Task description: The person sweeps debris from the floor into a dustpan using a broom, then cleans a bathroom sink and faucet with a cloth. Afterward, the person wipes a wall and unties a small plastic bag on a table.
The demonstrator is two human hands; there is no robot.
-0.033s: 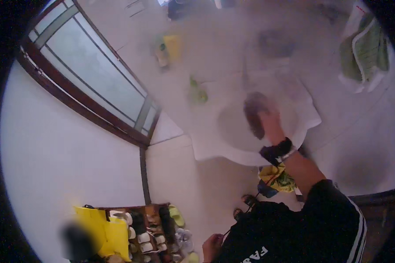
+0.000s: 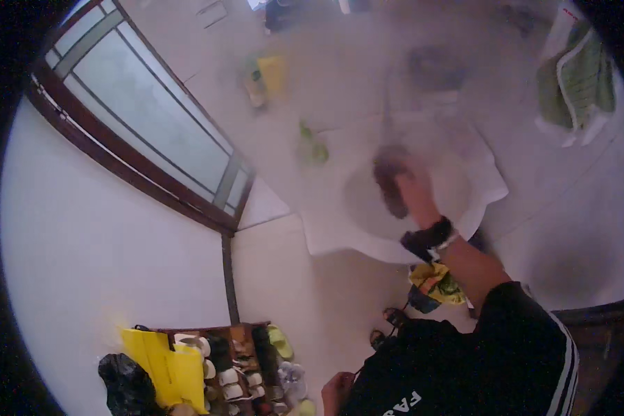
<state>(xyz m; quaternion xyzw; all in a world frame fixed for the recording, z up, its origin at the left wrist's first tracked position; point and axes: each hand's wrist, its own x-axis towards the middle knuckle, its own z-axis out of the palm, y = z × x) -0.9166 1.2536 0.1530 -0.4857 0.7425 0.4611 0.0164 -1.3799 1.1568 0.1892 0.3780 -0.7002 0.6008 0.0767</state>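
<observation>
Yellow box (image 2: 273,75) and green bottle (image 2: 313,147) beside white basin (image 2: 326,229).

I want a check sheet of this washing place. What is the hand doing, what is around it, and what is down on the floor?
Surface: white washbasin, hazy in this view.
Job's things: dark brown thing inside the basin, under the right hand; too blurred to tell what it is.
Clutter: yellow and green bottles on the ledge behind, small green item by the basin, yellow-green cloth below the rim.
Hands: right hand on the dark thing, black wristband; left hand low by the body, apparently holding nothing.
Cables: nothing seen.
Surroundings: framed window, green towel hanging, shoe rack with a yellow bag.
</observation>
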